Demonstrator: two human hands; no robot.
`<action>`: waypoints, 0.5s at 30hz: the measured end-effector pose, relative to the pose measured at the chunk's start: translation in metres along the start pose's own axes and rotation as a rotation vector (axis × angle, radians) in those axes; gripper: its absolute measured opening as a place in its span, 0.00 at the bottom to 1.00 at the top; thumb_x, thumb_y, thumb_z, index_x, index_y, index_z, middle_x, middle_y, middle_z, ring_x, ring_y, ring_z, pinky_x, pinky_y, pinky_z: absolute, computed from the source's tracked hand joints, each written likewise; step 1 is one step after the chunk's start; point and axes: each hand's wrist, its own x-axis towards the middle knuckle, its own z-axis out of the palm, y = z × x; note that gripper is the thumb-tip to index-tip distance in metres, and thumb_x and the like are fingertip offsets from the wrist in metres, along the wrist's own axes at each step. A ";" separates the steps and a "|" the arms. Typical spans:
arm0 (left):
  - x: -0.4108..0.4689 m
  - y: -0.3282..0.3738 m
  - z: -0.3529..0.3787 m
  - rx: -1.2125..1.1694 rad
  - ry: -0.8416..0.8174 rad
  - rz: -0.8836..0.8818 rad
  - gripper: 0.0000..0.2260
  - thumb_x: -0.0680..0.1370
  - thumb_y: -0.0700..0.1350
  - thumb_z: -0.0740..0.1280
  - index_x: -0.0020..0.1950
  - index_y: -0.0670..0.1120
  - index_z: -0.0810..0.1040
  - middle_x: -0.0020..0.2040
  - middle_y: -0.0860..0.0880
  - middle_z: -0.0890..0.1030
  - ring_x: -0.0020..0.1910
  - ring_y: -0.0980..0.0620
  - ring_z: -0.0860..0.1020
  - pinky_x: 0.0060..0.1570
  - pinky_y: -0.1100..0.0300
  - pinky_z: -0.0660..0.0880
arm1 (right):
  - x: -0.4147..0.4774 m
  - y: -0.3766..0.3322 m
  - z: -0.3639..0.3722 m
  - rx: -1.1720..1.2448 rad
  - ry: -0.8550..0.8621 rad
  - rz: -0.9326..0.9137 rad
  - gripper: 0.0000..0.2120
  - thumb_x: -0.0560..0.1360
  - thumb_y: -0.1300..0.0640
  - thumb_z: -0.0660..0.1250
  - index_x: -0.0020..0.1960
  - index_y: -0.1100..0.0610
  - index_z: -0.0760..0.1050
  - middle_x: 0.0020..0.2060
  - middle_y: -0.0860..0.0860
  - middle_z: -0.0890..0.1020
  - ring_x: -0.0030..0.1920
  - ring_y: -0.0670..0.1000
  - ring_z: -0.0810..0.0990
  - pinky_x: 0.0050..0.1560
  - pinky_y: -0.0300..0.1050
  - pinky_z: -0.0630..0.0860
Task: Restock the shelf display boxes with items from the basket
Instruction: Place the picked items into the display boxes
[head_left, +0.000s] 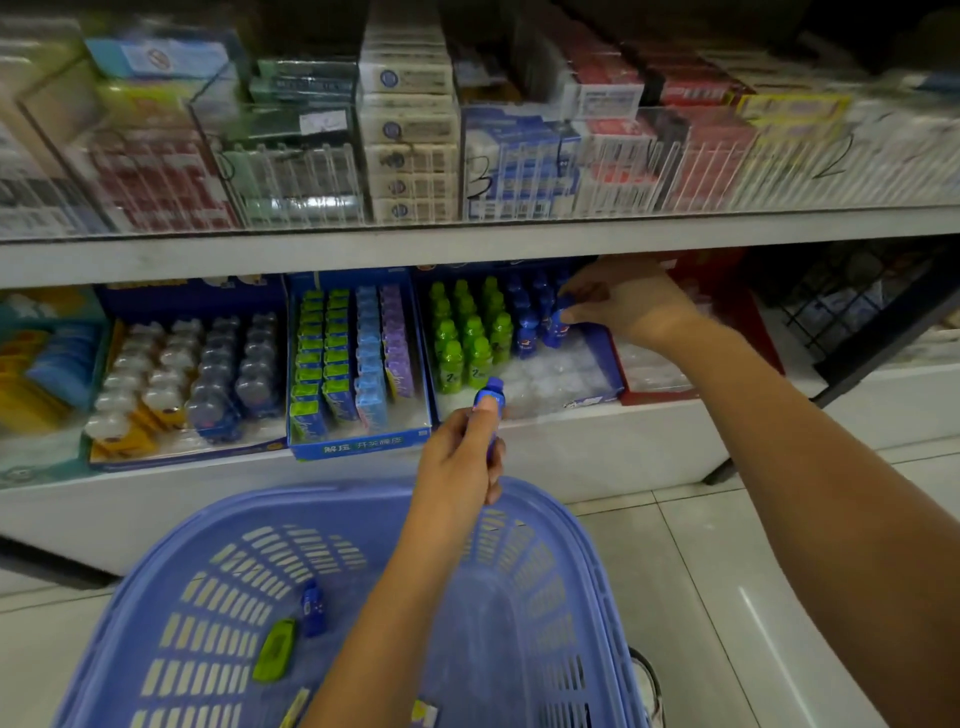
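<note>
My left hand (460, 457) grips a small blue bottle (491, 397) upright above the far rim of the lilac plastic basket (566, 525). My right hand (618, 301) reaches into the blue display box (608, 358) on the lower shelf and pinches another blue bottle (557, 325) in its right-hand rows. Green bottles (467, 338) fill that box's left rows, and its front right is bare clear tray. Inside the basket lie one more blue bottle (313, 608) and a green pack (275, 649).
A blue box of green, blue and purple packs (353, 358) stands left of the bottle box. Further left is a tray of clear and dark bottles (192, 369). A red box (675, 374) sits to the right. The upper shelf (467, 244) holds carton stacks behind clear dividers.
</note>
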 end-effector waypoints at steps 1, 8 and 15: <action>0.001 0.001 0.000 -0.053 0.003 -0.039 0.13 0.81 0.49 0.58 0.51 0.40 0.75 0.25 0.53 0.70 0.21 0.57 0.64 0.21 0.65 0.63 | 0.002 0.002 0.002 -0.027 -0.028 -0.018 0.17 0.70 0.54 0.73 0.58 0.55 0.79 0.55 0.54 0.81 0.54 0.52 0.78 0.51 0.38 0.70; 0.010 0.001 -0.003 -0.277 -0.011 -0.177 0.11 0.81 0.43 0.53 0.47 0.43 0.73 0.24 0.50 0.72 0.19 0.56 0.64 0.18 0.67 0.61 | 0.013 0.005 0.002 -0.125 -0.133 -0.063 0.18 0.71 0.54 0.72 0.60 0.54 0.78 0.56 0.54 0.81 0.55 0.52 0.78 0.51 0.36 0.68; 0.007 -0.004 -0.009 -0.286 -0.106 -0.056 0.07 0.81 0.41 0.58 0.51 0.44 0.76 0.34 0.49 0.80 0.27 0.55 0.72 0.24 0.65 0.68 | 0.018 0.000 0.012 -0.136 -0.131 -0.048 0.20 0.70 0.55 0.74 0.60 0.58 0.78 0.57 0.57 0.80 0.56 0.54 0.78 0.52 0.37 0.69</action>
